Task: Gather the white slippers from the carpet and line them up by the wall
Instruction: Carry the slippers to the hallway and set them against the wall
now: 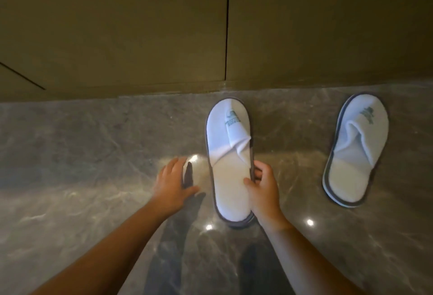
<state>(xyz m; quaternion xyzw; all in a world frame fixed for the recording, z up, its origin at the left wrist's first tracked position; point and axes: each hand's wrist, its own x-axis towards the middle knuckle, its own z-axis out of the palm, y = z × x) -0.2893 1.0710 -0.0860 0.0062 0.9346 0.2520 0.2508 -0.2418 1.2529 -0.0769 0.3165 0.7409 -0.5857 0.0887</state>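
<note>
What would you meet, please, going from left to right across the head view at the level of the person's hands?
Left hand, open above the grey marble floor → white terry slipper with a grey sole edge → right hand, its fingers gripping that slipper's edge → second white terry slipper, lying apart and slightly tilted.

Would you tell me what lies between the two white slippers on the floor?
Nothing: the head view shows bare marble floor between the held slipper and the right slipper.

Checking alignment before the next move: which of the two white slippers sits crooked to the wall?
The right-hand slipper, lying free on the stone floor, is angled. The middle slipper, gripped by the right hand, points straight at the wall.
</note>
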